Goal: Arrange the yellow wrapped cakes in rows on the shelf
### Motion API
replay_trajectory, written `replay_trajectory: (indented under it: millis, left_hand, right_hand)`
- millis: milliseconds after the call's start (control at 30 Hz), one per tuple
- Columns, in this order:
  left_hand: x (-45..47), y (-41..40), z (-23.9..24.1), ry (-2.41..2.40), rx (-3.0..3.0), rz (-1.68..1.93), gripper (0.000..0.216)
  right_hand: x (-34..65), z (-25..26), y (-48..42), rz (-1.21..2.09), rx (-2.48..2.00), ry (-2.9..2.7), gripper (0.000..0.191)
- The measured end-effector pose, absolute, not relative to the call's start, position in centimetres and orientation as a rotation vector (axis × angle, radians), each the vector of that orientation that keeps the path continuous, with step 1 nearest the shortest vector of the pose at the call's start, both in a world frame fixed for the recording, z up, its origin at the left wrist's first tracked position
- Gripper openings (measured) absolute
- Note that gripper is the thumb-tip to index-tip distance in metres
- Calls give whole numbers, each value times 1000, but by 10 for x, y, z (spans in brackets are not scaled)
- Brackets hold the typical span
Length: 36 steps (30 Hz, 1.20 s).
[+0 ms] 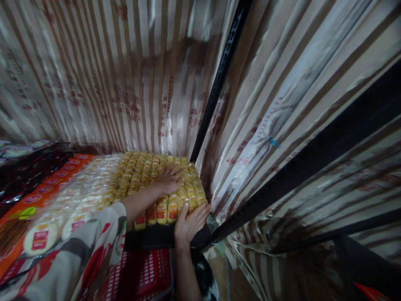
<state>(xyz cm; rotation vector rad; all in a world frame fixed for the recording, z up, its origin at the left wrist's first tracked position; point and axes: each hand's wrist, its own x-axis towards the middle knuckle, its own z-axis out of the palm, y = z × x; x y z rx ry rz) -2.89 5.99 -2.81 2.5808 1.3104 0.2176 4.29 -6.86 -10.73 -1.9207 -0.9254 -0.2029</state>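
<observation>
Yellow packets (147, 171): left hand (169, 180) lay flat on top, fingers spread; right hand (190, 221), just below those fingers, pressed the edge, fingers together.

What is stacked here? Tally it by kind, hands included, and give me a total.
hands: 2, the left hand and the right hand
yellow-pack bundle: 1
white-pack bundle: 1
red crate: 1
total: 5
</observation>
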Motion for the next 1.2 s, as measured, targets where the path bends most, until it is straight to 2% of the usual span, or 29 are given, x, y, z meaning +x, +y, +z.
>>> replay_trajectory:
  millis: [333, 633, 800, 967, 1067, 1200]
  left_hand:
    - [-27, 49, -33, 1211, 2570, 42, 62]
    - [-9, 49, -22, 1244, 2624, 322, 59]
    - [9, 39, -23, 1056, 2635, 57, 57]
    - [9, 33, -22, 1059, 2619, 9, 54]
    - [7, 31, -17, 1071, 2604, 105, 53]
    - [-4, 8, -5, 1039, 2625, 591, 50]
  right_hand:
    - [39, -101, -65, -180, -1945, -877, 72]
    - [42, -106, -67, -169, -1943, -910, 67]
    - [42, -107, -66, -158, -1956, -903, 64]
    - [41, -103, -66, -141, -1966, -879, 64]
    - [40, -101, -66, -129, -1967, -871, 64]
    - [43, -102, -64, -126, -1941, -832, 65]
